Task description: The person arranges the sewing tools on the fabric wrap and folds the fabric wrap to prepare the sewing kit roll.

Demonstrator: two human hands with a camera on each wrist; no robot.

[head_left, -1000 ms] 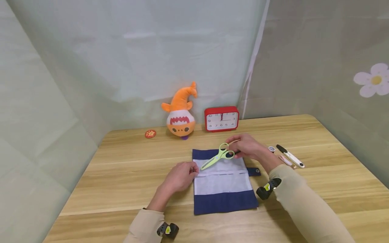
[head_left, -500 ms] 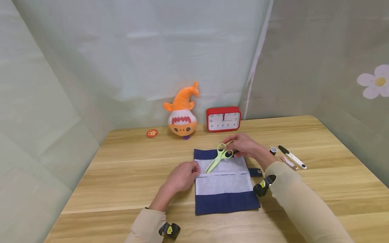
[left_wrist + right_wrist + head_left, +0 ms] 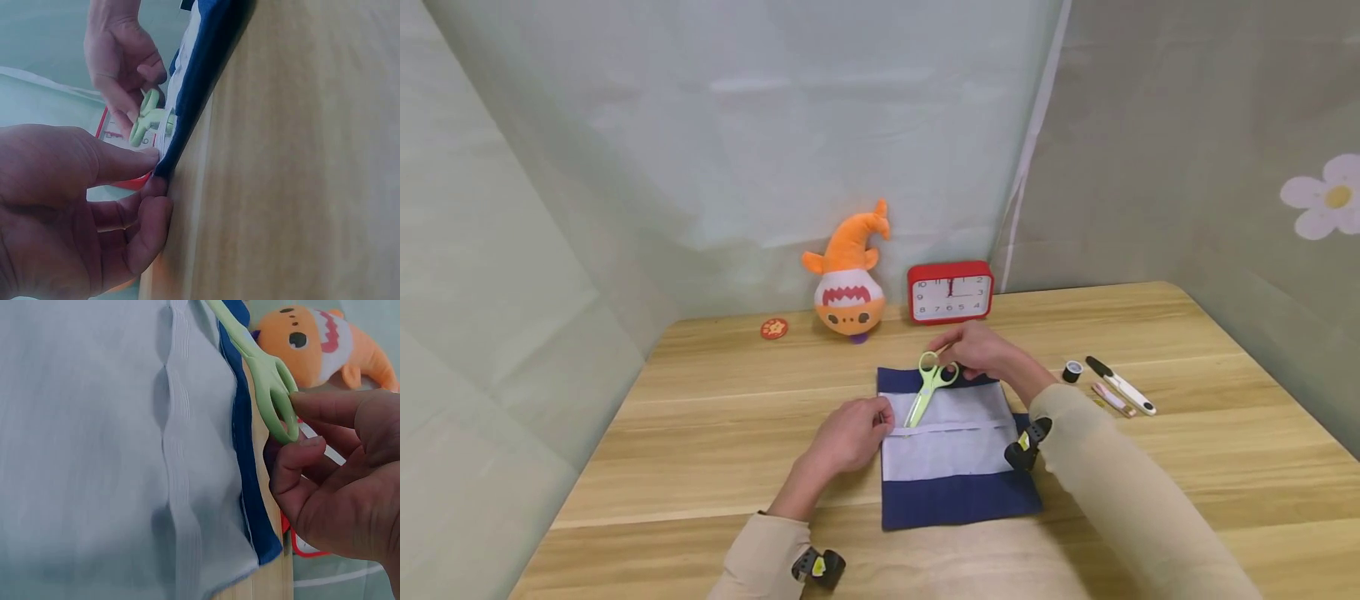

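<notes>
A navy-bordered fabric pouch [image 3: 951, 457] with a pale lining lies unrolled on the table, a white elastic band [image 3: 962, 428] running across its middle. My left hand [image 3: 848, 435] pinches the pouch's left edge between thumb and fingers, level with the band. With my right hand [image 3: 979, 348] I hold green scissors [image 3: 922, 403] by their finger loops, blades together and pointing toward me. Their tips are right at the band, near its left end. In the right wrist view thumb and fingers pinch a loop of the scissors [image 3: 269, 384]; the tips are out of frame.
To the right lie a small black spool [image 3: 1072, 372], a pink-and-white tool [image 3: 1113, 400] and a white-and-black seam ripper-like tool [image 3: 1122, 386]. At the back stand an orange plush shark [image 3: 848, 283] and a red clock [image 3: 951, 293], with a round red patch [image 3: 774, 328] to their left.
My right hand has moved left with the scissors, which have swung steeper, their tips coming down to the elastic band. The left hand has kept its pinch on the pouch edge.
</notes>
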